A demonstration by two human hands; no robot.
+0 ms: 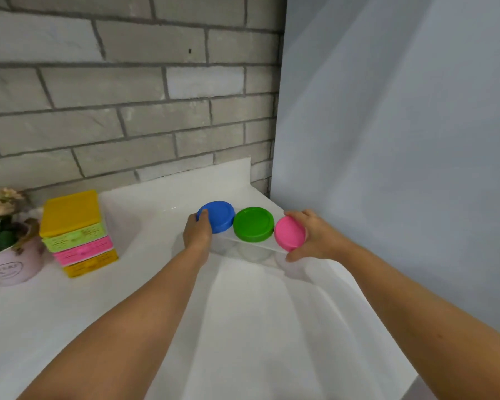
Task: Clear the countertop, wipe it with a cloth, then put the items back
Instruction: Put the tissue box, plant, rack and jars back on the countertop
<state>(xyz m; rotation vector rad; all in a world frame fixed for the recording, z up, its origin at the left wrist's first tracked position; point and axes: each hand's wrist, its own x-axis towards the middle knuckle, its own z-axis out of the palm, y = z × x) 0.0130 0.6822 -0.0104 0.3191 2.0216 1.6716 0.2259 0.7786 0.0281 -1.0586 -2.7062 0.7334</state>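
Three clear jars stand in a row in a white rack (pixel 260 246) near the back right of the white countertop (pixel 84 307). Their lids are blue (pixel 217 216), green (pixel 253 224) and pink (pixel 289 233). My left hand (pixel 198 233) grips the rack's left end, thumb on the blue lid. At the other end, my right hand (pixel 312 236) grips the jar with the pink lid, fingers curled round it. Whether the rack rests on the counter or is lifted is not clear.
A stack of yellow, green and pink baskets (pixel 77 233) with a yellow lid stands at the left. A pink flower pot (pixel 12 262) sits at the far left edge. A grey brick wall runs behind; a white panel (pixel 387 168) closes the right side.
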